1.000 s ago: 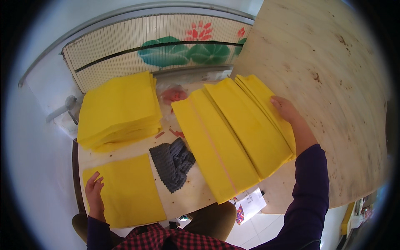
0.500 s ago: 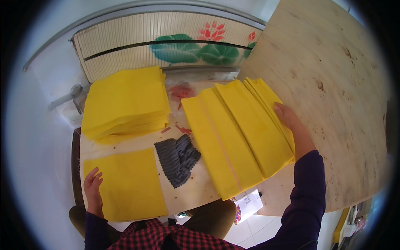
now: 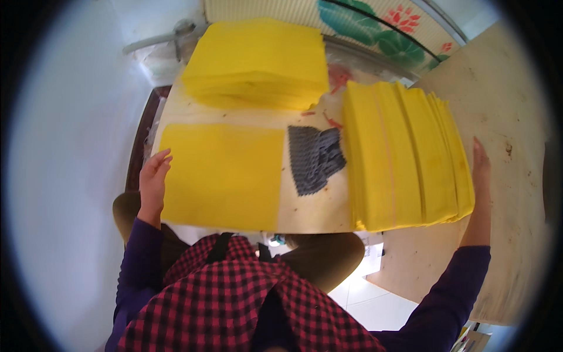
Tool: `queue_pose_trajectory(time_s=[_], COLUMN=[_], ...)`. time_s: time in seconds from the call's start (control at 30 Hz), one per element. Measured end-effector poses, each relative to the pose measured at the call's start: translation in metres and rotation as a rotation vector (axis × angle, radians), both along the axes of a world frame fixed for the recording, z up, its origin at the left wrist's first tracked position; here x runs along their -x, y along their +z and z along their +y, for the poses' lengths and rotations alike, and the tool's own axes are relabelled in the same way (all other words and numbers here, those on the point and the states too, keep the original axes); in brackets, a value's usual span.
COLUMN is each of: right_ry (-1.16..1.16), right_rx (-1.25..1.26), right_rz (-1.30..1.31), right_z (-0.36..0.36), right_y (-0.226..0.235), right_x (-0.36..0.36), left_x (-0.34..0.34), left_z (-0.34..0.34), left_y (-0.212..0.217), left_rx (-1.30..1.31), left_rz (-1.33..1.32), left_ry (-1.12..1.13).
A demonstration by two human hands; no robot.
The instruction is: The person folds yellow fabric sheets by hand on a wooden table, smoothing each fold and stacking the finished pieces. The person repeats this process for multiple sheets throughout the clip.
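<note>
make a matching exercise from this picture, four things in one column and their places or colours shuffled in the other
Column one
1. gray cloth
2. left hand
3. right hand
4. checked garment

Column two
A. at the right side of the folded yellow pile
B. red and black
C. between the flat yellow piece and the folded yellow pile
D. at the left edge of the flat yellow piece

Pairs: 1-C, 2-D, 3-A, 4-B
</note>
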State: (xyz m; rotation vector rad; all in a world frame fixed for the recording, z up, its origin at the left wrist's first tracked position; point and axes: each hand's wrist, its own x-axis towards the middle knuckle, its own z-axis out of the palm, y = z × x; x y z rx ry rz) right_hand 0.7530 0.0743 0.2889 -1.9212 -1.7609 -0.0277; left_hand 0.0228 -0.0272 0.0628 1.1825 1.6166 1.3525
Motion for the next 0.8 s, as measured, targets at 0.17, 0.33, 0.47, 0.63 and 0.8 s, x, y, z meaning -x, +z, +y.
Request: queue_pose_trajectory(time_s=[0.17, 0.33, 0.47, 0.63, 0.8], right_ry=[0.179, 0.595, 0.657, 0.632, 0.486], right_rx=[-0.178, -0.019, 0.23, 0.26, 0.169], right_rz=[0.024, 0.108, 0.273, 0.245, 0.124], right_z=[-0.065, -0.135, -0.163, -0.173, -0.169], right_y=[0.008, -0.072, -0.16, -0.226, -0.263], right_x=[0.134, 0.26, 0.338, 0.38, 0.398], left_x=[0.008, -0.01, -0.024, -0.024, -0.021], left_z=[-0.038, -0.076, -0.087, -0.087, -0.089], left_y=[-0.008, -0.019, -0.034, -0.043, -0.049], left_rx=[-0.115, -0.105, -0.134, -0.136, -0.187], left_rz=[0.581, 0.877, 0.961, 1.011, 0.969], left_ry=[-0.16, -0.483, -0.654, -0.678, -0.645])
